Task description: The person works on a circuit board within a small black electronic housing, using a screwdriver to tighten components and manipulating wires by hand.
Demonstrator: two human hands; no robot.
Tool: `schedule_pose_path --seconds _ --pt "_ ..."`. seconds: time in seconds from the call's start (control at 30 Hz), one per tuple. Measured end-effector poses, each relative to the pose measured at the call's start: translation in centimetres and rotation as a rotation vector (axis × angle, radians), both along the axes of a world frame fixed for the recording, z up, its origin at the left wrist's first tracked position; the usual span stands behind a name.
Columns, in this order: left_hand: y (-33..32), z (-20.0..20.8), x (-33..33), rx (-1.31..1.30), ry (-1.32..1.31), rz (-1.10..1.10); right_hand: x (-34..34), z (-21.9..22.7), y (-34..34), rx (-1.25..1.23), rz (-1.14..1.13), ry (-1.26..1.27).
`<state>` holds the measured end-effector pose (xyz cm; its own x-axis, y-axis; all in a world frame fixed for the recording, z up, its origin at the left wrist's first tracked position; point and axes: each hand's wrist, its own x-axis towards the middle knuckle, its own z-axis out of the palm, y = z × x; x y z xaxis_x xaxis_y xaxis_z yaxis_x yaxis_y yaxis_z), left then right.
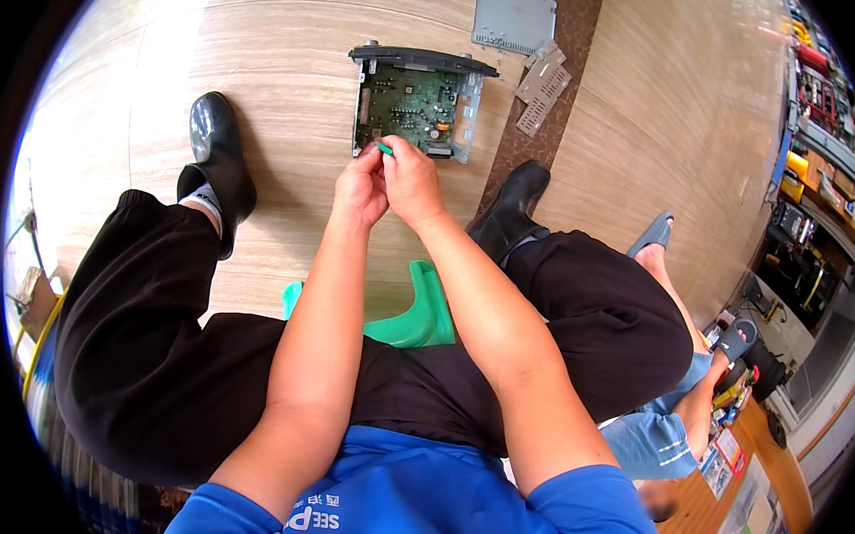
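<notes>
An opened electronic unit (408, 103) lies on the floor ahead of me. It has a metal frame, a dark front panel on its far side and a bare green circuit board inside. My right hand (410, 181) is closed at the unit's near edge, pinching a small green stick-like piece (385, 149) whose kind I cannot make out. Close against it, my left hand (359, 186) is also closed, with its fingertips at the frame's near left corner. Whatever those fingers hold is hidden.
Beyond the unit, to the right, lie a flat grey metal cover (515, 17) and a perforated metal plate (542, 89). I sit on a green plastic stool (420, 310), black shoes either side. Another person's sandaled foot (653, 240) is at right, near crowded shelves (819, 159).
</notes>
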<state>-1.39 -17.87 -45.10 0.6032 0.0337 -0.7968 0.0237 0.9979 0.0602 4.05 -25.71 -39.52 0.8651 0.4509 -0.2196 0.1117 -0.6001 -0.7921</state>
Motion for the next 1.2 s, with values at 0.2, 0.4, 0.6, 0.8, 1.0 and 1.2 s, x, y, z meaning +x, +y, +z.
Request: schedule_pose_path --seconds 0.2,0.4,0.6,0.8,1.0,1.2 --pt "0.0 -0.3 0.1 -0.006 0.024 -0.008 0.0 -0.4 -0.1 -0.012 -0.005 0.017" --pt "0.0 -0.7 0.0 -0.015 0.038 -0.022 0.0 -0.6 -0.1 -0.014 0.003 -0.010" --pt "0.1 -0.8 -0.1 -0.019 0.040 -0.026 0.0 -0.6 0.0 -0.013 0.004 -0.007" --pt "0.1 -0.8 -0.1 -0.027 0.033 -0.023 0.1 -0.7 0.1 -0.015 0.005 -0.007" --pt "0.2 -1.1 -0.2 -0.039 0.030 -0.021 0.0 -0.7 0.2 -0.021 -0.003 -0.006" --pt "0.2 -1.2 -0.2 -0.042 0.039 -0.028 0.1 -1.0 0.2 -0.019 -0.001 -0.014"
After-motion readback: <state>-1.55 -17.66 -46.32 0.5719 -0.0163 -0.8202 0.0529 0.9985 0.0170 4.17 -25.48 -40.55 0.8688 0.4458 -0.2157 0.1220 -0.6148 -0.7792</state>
